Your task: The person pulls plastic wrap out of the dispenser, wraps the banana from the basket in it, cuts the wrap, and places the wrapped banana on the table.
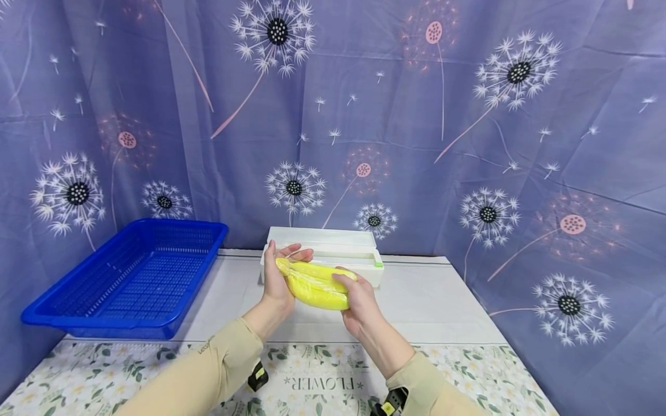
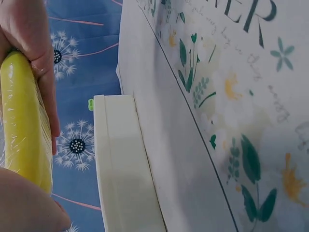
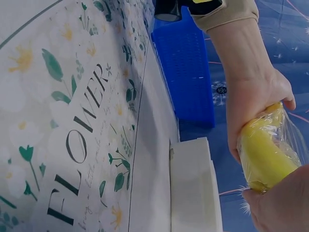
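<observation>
Both my hands hold a small bunch of yellow bananas (image 1: 317, 284), wrapped in shiny clear cling film. My left hand (image 1: 277, 286) cups the stem end, its palm against the left side and its fingers behind. My right hand (image 1: 359, 297) grips the other end, thumb laid on the top banana. In the left wrist view, one film-covered banana (image 2: 23, 116) lies between the two hands. Loose film (image 3: 285, 128) bunches by the left palm in the right wrist view. Just behind the bananas stands an open white cling-film box (image 1: 359, 271) with a green slider (image 1: 378, 264).
A blue perforated plastic basket (image 1: 174, 300) sits at the left of the white table (image 1: 416, 306). Across the table's front runs a floral cloth (image 1: 312, 370) printed FLOWER. A purple dandelion-print curtain (image 1: 333, 104) hangs close behind and at both sides.
</observation>
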A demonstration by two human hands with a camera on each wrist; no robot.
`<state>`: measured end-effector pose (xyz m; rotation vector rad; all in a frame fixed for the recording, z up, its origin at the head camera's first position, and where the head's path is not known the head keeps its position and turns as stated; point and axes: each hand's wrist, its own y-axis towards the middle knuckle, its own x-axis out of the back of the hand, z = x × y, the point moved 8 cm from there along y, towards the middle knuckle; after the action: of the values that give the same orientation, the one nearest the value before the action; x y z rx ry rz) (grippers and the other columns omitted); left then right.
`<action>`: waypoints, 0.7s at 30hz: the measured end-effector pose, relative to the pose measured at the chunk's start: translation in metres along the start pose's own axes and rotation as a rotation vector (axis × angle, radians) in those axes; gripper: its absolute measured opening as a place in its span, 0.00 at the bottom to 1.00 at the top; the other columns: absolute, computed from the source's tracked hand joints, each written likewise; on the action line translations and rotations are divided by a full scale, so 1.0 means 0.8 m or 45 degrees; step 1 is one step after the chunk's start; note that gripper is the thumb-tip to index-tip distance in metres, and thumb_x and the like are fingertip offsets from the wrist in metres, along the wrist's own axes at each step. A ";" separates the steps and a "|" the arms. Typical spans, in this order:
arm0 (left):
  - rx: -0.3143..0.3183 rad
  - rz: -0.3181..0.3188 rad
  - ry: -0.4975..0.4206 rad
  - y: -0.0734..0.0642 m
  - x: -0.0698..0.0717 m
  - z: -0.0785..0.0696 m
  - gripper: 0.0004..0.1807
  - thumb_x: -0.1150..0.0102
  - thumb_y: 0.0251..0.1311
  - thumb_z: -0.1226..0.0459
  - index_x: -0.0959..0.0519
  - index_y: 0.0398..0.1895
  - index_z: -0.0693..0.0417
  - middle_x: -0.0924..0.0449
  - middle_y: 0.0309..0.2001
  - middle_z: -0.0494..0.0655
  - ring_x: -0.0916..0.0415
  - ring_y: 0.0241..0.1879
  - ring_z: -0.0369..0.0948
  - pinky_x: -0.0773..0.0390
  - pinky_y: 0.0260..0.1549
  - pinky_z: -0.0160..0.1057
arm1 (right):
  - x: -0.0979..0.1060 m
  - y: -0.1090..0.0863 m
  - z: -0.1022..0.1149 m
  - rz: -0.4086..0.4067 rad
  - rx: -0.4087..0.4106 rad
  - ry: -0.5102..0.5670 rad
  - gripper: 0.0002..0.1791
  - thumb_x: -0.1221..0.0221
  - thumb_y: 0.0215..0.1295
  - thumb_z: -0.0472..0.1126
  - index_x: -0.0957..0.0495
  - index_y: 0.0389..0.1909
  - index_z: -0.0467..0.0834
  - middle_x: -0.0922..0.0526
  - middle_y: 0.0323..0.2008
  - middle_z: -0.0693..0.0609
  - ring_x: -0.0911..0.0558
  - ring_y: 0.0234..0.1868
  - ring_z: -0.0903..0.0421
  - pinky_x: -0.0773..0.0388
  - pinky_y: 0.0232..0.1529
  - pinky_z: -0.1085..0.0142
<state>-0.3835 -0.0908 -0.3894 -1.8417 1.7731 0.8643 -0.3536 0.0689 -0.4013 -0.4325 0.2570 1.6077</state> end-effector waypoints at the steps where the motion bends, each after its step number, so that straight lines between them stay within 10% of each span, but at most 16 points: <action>1: 0.000 0.015 -0.013 0.000 -0.002 0.000 0.42 0.64 0.67 0.34 0.35 0.61 0.63 0.21 0.52 0.64 0.22 0.47 0.49 0.27 0.52 0.46 | 0.001 0.000 0.000 0.001 0.005 -0.009 0.27 0.40 0.65 0.36 0.35 0.64 0.34 0.29 0.58 0.39 0.21 0.54 0.49 0.23 0.52 0.61; 13: 0.099 0.106 0.020 0.003 -0.002 0.003 0.41 0.66 0.67 0.33 0.41 0.69 0.53 0.34 0.67 0.63 0.34 0.63 0.51 0.34 0.59 0.43 | 0.018 0.010 0.011 -0.008 0.065 -0.032 0.30 0.38 0.62 0.31 0.33 0.64 0.34 0.26 0.57 0.38 0.20 0.53 0.48 0.22 0.50 0.59; 17: 0.082 0.096 0.380 0.002 0.009 -0.001 0.36 0.64 0.69 0.36 0.39 0.68 0.52 0.30 0.64 0.56 0.32 0.61 0.48 0.34 0.52 0.40 | 0.026 0.014 0.019 -0.020 0.097 -0.068 0.27 0.37 0.61 0.31 0.29 0.62 0.36 0.23 0.54 0.38 0.17 0.48 0.49 0.21 0.48 0.59; 21: -0.116 0.217 1.021 0.003 0.010 -0.019 0.32 0.51 0.67 0.39 0.34 0.67 0.47 0.30 0.63 0.47 0.32 0.61 0.47 0.33 0.56 0.45 | 0.034 0.017 0.022 -0.014 0.104 -0.106 0.26 0.37 0.61 0.32 0.28 0.61 0.36 0.21 0.51 0.38 0.16 0.44 0.50 0.19 0.44 0.60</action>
<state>-0.3840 -0.1076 -0.3837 -2.3187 2.4052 0.2472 -0.3705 0.0998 -0.3988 -0.3036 0.2559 1.5943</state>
